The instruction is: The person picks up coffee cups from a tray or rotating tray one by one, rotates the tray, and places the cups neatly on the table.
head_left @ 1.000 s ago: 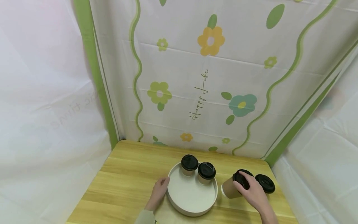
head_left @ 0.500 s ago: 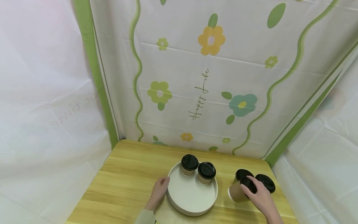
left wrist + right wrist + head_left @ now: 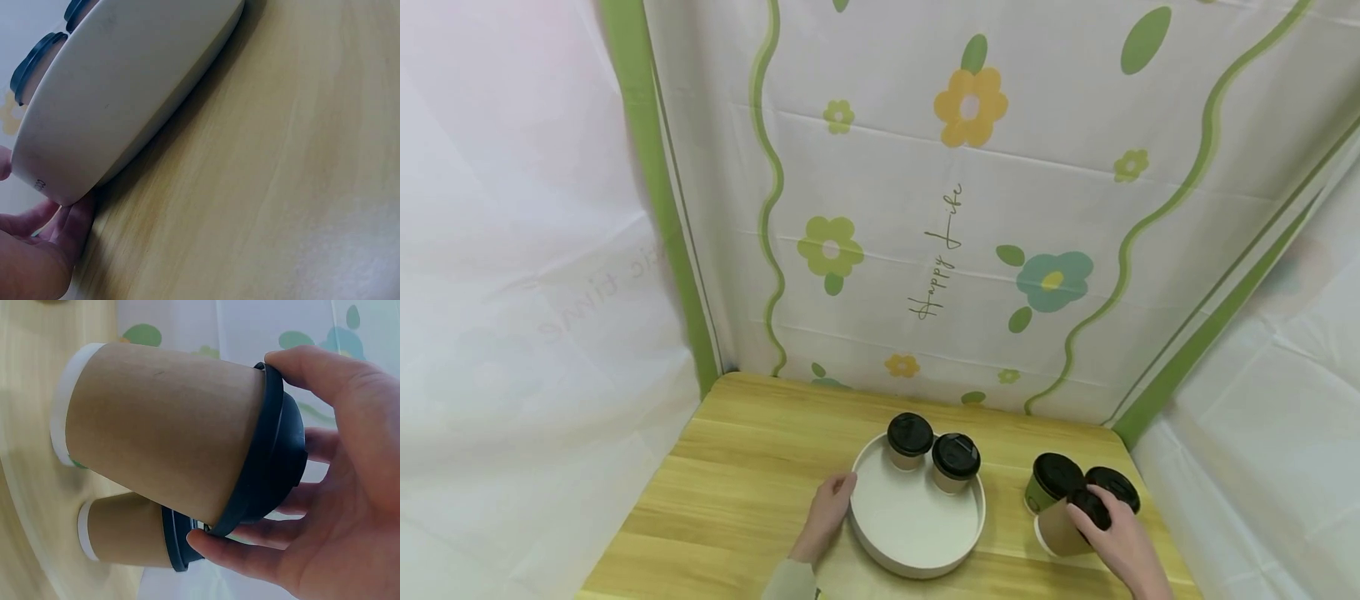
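My left hand (image 3: pixel 831 507) holds the left side of a round white tray (image 3: pixel 917 533); in the left wrist view its thumb is at the rim and its fingers (image 3: pixel 75 225) are under the lower edge. Two small brown paper cups with black lids, a left one (image 3: pixel 910 437) and a right one (image 3: pixel 956 462), stand at the tray's far side. My right hand (image 3: pixel 1122 537) grips a larger brown paper coffee cup (image 3: pixel 159 428) round its black lid (image 3: pixel 265 462). This cup tilts, with its white-edged base (image 3: pixel 1045 533) pointing left.
Behind the held cup stands a green-patterned lidded cup (image 3: pixel 1037 493), with another black-lidded cup (image 3: pixel 1114 486) right of it. The right wrist view shows a brown cup (image 3: pixel 128 531) past the held one. A flower-printed curtain (image 3: pixel 887 208) hangs behind the wooden table (image 3: pixel 752 450).
My right hand has moved right and slightly nearer with the coffee cup, uncovering more of the green-patterned cup behind. My left hand and the tray have stayed in place.
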{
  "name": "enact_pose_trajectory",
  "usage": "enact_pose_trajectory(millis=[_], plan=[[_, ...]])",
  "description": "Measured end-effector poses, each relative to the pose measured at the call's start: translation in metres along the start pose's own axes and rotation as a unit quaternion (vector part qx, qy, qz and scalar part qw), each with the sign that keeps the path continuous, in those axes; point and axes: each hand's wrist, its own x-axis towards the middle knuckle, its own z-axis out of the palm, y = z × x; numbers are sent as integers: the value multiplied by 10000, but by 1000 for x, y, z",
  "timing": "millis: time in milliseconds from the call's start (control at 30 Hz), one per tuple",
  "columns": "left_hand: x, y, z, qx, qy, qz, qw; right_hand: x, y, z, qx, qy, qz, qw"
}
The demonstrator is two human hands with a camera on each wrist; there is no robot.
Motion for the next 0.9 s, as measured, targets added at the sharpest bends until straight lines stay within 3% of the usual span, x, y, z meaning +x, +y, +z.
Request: enact_pose_trajectory(millis=[600,900], plan=[[-5,5,-2,13,-15,32,10000,6,34,-5,-116,18,412,9991],[-2,3,-1,-2,-13,0,10000,7,55,-5,-412,122,394,9983]])
